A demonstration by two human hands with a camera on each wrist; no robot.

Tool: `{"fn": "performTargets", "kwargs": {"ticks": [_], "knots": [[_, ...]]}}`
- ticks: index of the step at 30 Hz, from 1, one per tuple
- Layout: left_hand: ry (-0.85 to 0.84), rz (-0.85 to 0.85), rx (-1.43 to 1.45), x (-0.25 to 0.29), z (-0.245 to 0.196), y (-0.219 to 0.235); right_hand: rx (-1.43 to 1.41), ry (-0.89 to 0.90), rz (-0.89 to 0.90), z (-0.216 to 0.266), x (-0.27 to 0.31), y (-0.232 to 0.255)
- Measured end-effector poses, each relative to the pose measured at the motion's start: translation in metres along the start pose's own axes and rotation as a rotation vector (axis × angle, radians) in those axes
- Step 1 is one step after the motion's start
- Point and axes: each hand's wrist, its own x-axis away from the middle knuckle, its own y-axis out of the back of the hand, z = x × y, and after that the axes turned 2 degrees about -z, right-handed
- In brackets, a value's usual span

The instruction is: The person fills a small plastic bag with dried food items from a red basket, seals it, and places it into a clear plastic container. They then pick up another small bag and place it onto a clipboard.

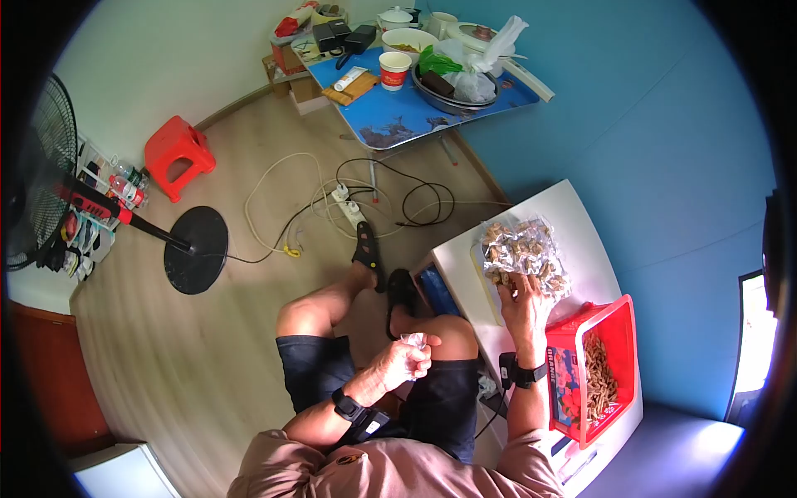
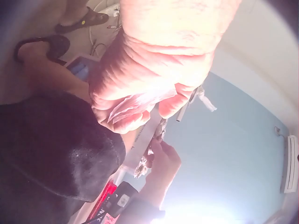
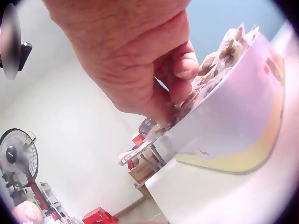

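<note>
My left hand (image 1: 403,363), above my lap, grips a crumpled clear plastic bag (image 2: 140,102) between curled fingers and thumb. My right hand (image 1: 525,314) reaches down into a white container with a yellow lower band (image 3: 229,116), its fingers bent at the near side of the load. Clear plastic packets (image 1: 527,249) of light-brown pieces fill that container up to its rim. The right fingertips are partly hidden among the packets, so I cannot tell whether they pinch one. Beside my right forearm, a red basket (image 1: 633,349) holds many thin brown pieces (image 1: 599,378).
Container and basket stand on a white tabletop (image 1: 573,203) against the blue wall. Ahead is a blue folding table (image 1: 390,124) with bowls, a cup and bags. Cables and a power strip (image 1: 347,207) lie on the floor. A fan (image 1: 116,207) and red stool (image 1: 176,153) are at left.
</note>
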Motion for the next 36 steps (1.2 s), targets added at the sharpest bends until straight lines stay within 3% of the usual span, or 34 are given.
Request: {"fn": "performTargets", "kwargs": {"ticks": [3, 10, 15, 19, 21, 23, 26, 27, 30, 36], "knots": [[-0.005, -0.015, -0.006, -0.002, -0.001, -0.001, -0.004, 0.046, -0.082, -0.006, 0.003, -0.004], [-0.008, -0.064, -0.056, -0.004, -0.003, -0.013, -0.007, -0.007, -0.038, -0.001, 0.011, 0.012], [-0.051, -0.051, -0.086, -0.008, -0.005, -0.022, -0.143, -0.091, -0.124, -0.008, 0.021, 0.011], [-0.051, -0.06, -0.069, -0.016, -0.005, -0.032, -0.24, -0.062, -0.214, 0.0, 0.034, 0.019], [-0.058, -0.049, -0.072, -0.026, -0.003, -0.038, -0.571, -0.159, -0.217, 0.001, 0.05, 0.018], [-0.061, -0.033, -0.075, -0.033, -0.002, -0.051, -1.183, -0.345, -0.251, 0.02, 0.064, 0.022], [-0.143, -0.051, -0.116, -0.035, 0.0, -0.076, -1.656, -0.535, -0.229, 0.033, 0.084, 0.026], [-0.142, -0.052, -0.117, -0.034, 0.001, -0.076, -1.749, -0.589, -0.179, 0.033, 0.091, 0.023], [-0.157, 0.173, -0.246, -0.028, 0.005, -0.075, -1.859, -0.601, -0.082, 0.035, 0.11, 0.012], [-0.297, -0.038, -0.417, 0.013, 0.011, -0.092, -1.922, -0.663, 0.012, 0.04, 0.128, 0.014]]}}
